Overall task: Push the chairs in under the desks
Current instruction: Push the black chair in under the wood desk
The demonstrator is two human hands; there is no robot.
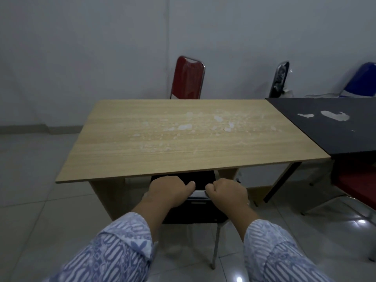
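A black chair [200, 212] with metal legs stands at the near edge of a light wooden desk [183, 137], its seat mostly under the top. My left hand [169, 190] and my right hand [227, 192] both grip the top of its backrest, side by side, fingers curled over the rail. A dark desk [333, 123] adjoins the wooden one on the right. A red chair [356, 184] stands at its near side, with its seat partly out from under the top.
Behind the wooden desk a red chair [188, 78] stands against the wall. A black chair [279, 78] and a blue chair [362, 80] stand behind the dark desk. Pale tiled floor [40, 200] stretches to the left.
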